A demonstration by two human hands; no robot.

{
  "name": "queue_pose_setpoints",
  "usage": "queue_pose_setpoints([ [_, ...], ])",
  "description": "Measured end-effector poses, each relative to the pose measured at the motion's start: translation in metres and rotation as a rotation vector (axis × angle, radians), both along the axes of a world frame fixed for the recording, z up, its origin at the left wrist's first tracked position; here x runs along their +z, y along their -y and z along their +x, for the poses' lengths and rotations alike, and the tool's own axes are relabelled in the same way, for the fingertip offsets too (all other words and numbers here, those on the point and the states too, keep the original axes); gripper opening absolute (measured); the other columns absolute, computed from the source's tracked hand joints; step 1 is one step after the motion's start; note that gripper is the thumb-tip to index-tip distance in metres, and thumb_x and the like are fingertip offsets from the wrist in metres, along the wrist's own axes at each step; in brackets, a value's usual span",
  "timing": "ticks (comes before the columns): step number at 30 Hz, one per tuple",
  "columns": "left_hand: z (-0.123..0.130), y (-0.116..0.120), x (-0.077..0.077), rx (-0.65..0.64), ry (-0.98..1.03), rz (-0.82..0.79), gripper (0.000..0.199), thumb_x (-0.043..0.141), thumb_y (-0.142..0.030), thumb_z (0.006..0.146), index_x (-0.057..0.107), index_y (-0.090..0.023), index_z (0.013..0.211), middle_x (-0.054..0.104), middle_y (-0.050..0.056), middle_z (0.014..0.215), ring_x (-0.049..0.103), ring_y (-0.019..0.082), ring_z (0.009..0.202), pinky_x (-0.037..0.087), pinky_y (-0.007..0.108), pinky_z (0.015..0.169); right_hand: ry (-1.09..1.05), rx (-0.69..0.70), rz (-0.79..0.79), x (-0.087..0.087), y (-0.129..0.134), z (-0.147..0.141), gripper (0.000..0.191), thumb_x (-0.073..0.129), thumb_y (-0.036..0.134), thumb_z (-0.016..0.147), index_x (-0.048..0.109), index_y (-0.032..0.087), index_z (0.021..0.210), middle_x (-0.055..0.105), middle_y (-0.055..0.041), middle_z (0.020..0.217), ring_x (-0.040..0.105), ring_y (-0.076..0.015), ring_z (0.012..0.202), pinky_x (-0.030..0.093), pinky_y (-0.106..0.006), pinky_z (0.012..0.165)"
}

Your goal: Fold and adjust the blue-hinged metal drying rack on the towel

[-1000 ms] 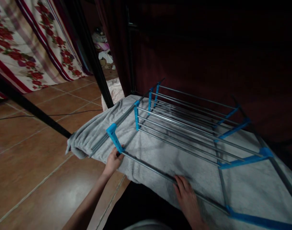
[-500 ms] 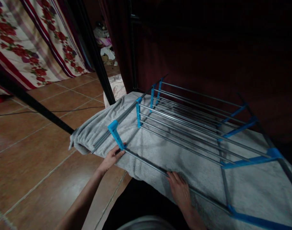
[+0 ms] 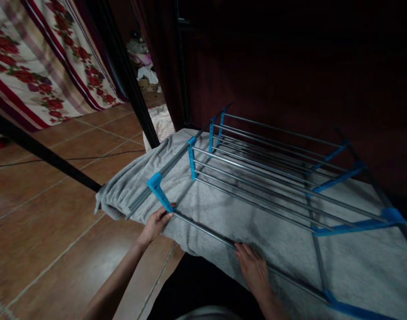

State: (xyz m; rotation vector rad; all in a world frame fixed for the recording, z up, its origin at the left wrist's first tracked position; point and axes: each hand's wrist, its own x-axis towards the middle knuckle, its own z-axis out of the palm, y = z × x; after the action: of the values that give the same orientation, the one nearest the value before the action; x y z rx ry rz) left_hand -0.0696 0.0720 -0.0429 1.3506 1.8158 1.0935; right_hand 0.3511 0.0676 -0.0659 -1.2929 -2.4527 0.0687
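A rack of grey metal tubes joined by blue plastic brackets lies on a grey blanket in front of me. My left hand is closed around the near left corner, where a blue bracket meets the long front tube; its fingertips are partly hidden there. Farther along that same tube, my right hand rests over it with the fingers curled onto the metal. Another blue bracket joins the tube's right end.
The grey blanket covers the surface under the rack. Dark posts stand at the left, beyond them a tiled floor with a thin cable and a flowered curtain. A dark red cloth hangs behind the rack.
The view has shifted slightly. The rack's near left bracket sits a little lower and further left in the picture, while both hands keep their places on the front tube.
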Motion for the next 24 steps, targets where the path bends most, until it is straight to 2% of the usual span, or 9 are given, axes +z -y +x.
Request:
queue_pose_setpoints([
  [5,-0.002,-0.001,-0.004,-0.002,-0.014,0.009,0.064,0.063,-0.075,0.082,0.077,-0.02,0.112,0.076,0.013,0.125,0.068,0.034,0.123,0.051,0.052,0.114,0.01,-0.004,0.003,0.0,0.0,-0.001,0.034,0.042,0.022,0.109,0.073,0.027,0.118,0.079,-0.0056,0.116,0.077,-0.02,0.092,0.06,-0.032,0.077],
  [10,-0.001,0.0,-0.003,-0.006,-0.002,0.018,0.061,0.063,-0.072,0.084,0.076,-0.02,0.114,0.075,0.012,0.128,0.065,0.033,0.128,0.046,0.052,0.118,0.008,-0.024,0.022,-0.001,0.001,-0.003,0.036,0.037,0.027,0.111,0.072,0.026,0.118,0.079,-0.0054,0.112,0.076,-0.0199,0.09,0.059,-0.033,0.076],
  [16,0.001,0.002,0.004,-0.017,0.024,-0.005,0.066,0.066,-0.069,0.084,0.072,-0.019,0.126,0.073,0.013,0.135,0.064,0.032,0.129,0.044,0.052,0.12,-0.002,0.003,0.07,0.001,0.005,-0.003,0.034,0.04,0.023,0.11,0.069,0.026,0.128,0.077,-0.0064,0.114,0.073,-0.0232,0.101,0.056,-0.041,0.095],
  [20,0.002,0.0,0.006,0.008,0.055,-0.015,0.069,0.068,-0.073,0.08,0.074,-0.019,0.123,0.074,0.012,0.132,0.066,0.033,0.128,0.046,0.051,0.119,0.018,0.07,0.081,-0.001,0.008,0.003,0.042,0.039,0.013,0.107,0.066,0.025,0.137,0.075,-0.0065,0.124,0.07,-0.0244,0.113,0.051,-0.047,0.106],
  [24,0.006,-0.002,0.007,0.062,0.055,-0.015,0.076,0.071,-0.078,0.073,0.075,-0.018,0.119,0.074,0.014,0.131,0.066,0.035,0.128,0.045,0.052,0.119,-0.022,0.042,0.139,-0.009,0.006,0.016,0.039,0.042,0.015,0.107,0.067,0.026,0.136,0.075,-0.0059,0.126,0.07,-0.0244,0.114,0.049,-0.047,0.108],
])
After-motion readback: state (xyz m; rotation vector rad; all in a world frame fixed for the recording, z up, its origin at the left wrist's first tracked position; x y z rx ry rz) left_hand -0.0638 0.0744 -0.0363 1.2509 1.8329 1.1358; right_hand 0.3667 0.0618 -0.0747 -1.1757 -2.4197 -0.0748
